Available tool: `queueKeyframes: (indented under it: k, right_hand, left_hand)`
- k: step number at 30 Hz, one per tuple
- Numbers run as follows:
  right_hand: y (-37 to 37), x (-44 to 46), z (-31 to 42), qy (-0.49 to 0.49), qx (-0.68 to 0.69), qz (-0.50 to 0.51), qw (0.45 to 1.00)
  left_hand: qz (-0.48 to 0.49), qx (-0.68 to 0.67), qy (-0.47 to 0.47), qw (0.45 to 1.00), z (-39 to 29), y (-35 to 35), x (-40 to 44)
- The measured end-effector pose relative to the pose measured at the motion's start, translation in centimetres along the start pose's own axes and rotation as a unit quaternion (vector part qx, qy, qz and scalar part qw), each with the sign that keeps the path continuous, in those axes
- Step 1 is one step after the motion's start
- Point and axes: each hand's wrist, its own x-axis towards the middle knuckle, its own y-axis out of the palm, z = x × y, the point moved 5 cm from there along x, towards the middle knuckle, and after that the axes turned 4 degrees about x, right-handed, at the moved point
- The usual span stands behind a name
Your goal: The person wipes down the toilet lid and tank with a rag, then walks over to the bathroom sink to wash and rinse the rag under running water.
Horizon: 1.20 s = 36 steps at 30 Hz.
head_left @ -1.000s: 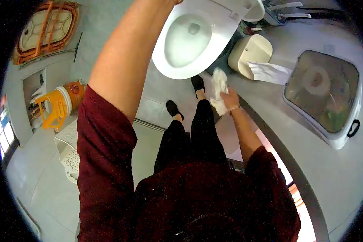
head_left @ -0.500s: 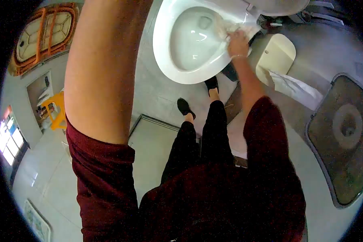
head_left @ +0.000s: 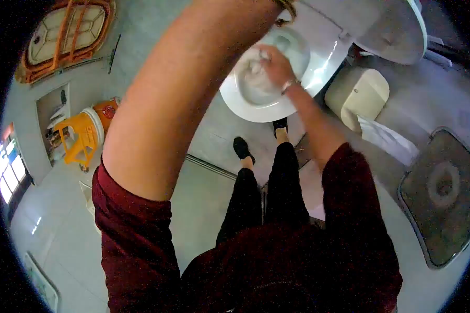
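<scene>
A white toilet (head_left: 256, 110) with its lid (head_left: 391, 39) raised stands in front of me. My right hand (head_left: 278, 67) reaches over the bowl, its fingers closed on a whitish crumpled cloth (head_left: 253, 75) at the inner left side of the bowl. Motion blurs the cloth's outline, and where it touches the bowl is hard to see. My left forearm (head_left: 177, 88) crosses the view towards the top, covering the toilet's left edge. A band shows at that wrist, while my left hand itself lies beyond the top edge.
A cream bin (head_left: 357, 94) with a white sheet (head_left: 386, 138) hanging from it stands right of the toilet. Far right is a dark-rimmed grey panel (head_left: 438, 208). On the left are an orange-yellow stool (head_left: 78, 133) and an orange-framed tub (head_left: 68, 36) against the wall.
My right hand has moved left with the cloth, from the bowl's right rim to its inner left side. My left arm now slants further right, and the view has shifted.
</scene>
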Motion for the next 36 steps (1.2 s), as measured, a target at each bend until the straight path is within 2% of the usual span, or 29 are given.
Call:
queueKeyframes:
  k: [1, 3, 6, 8, 11, 13, 15, 16, 17, 18, 19, 20, 21, 22, 23, 24, 25, 27, 28, 29, 30, 33, 34, 36]
  right_hand:
    - [-1.6, 4.8, 1.2, 0.0, -0.169, 0.012, 0.986]
    - [-2.2, 9.7, 2.6, -0.037, -0.242, -0.004, 0.969]
    - [0.1, 15.2, -2.0, -0.095, -0.351, -0.059, 0.93]
    - [3.0, 12.5, -2.4, -0.09, -0.378, -0.067, 0.919]
    - [9.1, 3.3, -2.6, -0.094, -0.372, -0.038, 0.923]
    - [12.2, -4.4, -3.0, -0.083, -0.318, 0.021, 0.944]
    - [12.8, -12.2, -4.9, -0.068, -0.293, 0.137, 0.944]
    - [12.3, -16.0, -7.0, -0.096, -0.371, 0.272, 0.883]
    - [10.8, -19.4, -9.5, -0.046, -0.344, 0.276, 0.896]
    - [8.6, -22.7, -11.7, 0.045, -0.384, 0.343, 0.856]
    - [6.3, -26.2, -13.8, 0.127, -0.427, 0.41, 0.796]
    - [2.3, -28.7, -13.2, 0.162, -0.38, 0.336, 0.846]
    - [-1.7, -31.2, -12.3, 0.185, -0.323, 0.259, 0.891]
    - [-4.6, -33.7, -11.9, 0.231, -0.282, 0.206, 0.908]
    - [-7.6, -36.3, -11.6, 0.271, -0.238, 0.147, 0.921]
    - [-9.9, -38.9, -11.4, 0.283, -0.25, 0.09, 0.922]
    - [-11.4, -40.6, -10.1, 0.329, -0.16, 0.064, 0.928]
    - [-13.5, -42.8, -8.5, 0.322, -0.138, 0.03, 0.936]
    - [-14.6, -44.4, -8.8, 0.272, -0.209, 0.024, 0.939]
    - [-15.5, -47.6, -11.0, 0.353, -0.09, -0.041, 0.93]
    - [-16.1, -50.9, -14.0, 0.424, 0.03, -0.105, 0.899]
    - [-16.4, -49.2, -11.1, 0.266, -0.088, 0.022, 0.96]
    - [-15.4, -48.5, -8.3, 0.245, -0.319, 0.02, 0.915]
    - [-14.8, -47.4, -7.1, 0.275, -0.188, 0.053, 0.942]
  left_hand:
    - [0.0, 0.012, 0.018, 1.0, 0.3, 0.0, -0.2]
    - [0.001, 0.037, 0.051, 0.998, 1.1, -0.1, -0.7]
    - [0.004, 0.065, 0.08, 0.995, 2.1, 0.2, -1.0]
    - [0.002, 0.082, 0.096, 0.992, 2.7, 0.2, -1.4]
    - [-0.011, 0.113, 0.126, 0.986, 3.5, 0.4, -2.0]
    - [-0.024, 0.142, 0.167, 0.975, 3.8, 0.6, -2.6]
    - [-0.035, 0.181, 0.203, 0.962, 3.7, 0.4, -3.8]
    - [-0.011, 0.133, 0.079, 0.988, 4.2, -0.3, -4.6]
    - [-0.006, 0.216, 0.125, 0.968, 4.2, -0.7, -5.7]
    - [-0.078, 0.137, 0.072, 0.985, 5.8, -1.4, -7.8]
    - [-0.018, 0.033, -0.016, 0.999, 8.2, -1.1, -9.9]
    - [-0.014, -0.112, -0.11, 0.988, 9.6, -0.9, -12.5]
    - [-0.001, -0.239, -0.234, 0.942, 11.1, -0.2, -15.5]
    - [0.03, -0.214, -0.28, 0.935, 13.7, 0.4, -18.5]
    - [0.034, -0.299, -0.313, 0.901, 14.0, 0.8, -20.5]
    - [0.019, -0.341, -0.358, 0.869, 15.5, 1.4, -22.6]
    - [0.025, -0.323, -0.39, 0.862, 17.6, 1.7, -24.5]
    - [0.01, -0.319, -0.416, 0.851, 21.4, 3.0, -27.2]
    - [-0.004, -0.318, -0.43, 0.845, 23.0, 3.7, -28.6]
    - [-0.015, -0.3, -0.452, 0.84, 24.5, 4.4, -29.8]
    - [-0.025, -0.283, -0.473, 0.834, 26.1, 5.1, -30.7]
    - [-0.045, -0.226, -0.53, 0.816, 30.4, 8.1, -32.5]
    - [-0.051, -0.206, -0.548, 0.809, 31.7, 8.3, -33.1]
    - [-0.05, -0.104, -0.563, 0.818, 34.8, 9.8, -34.4]
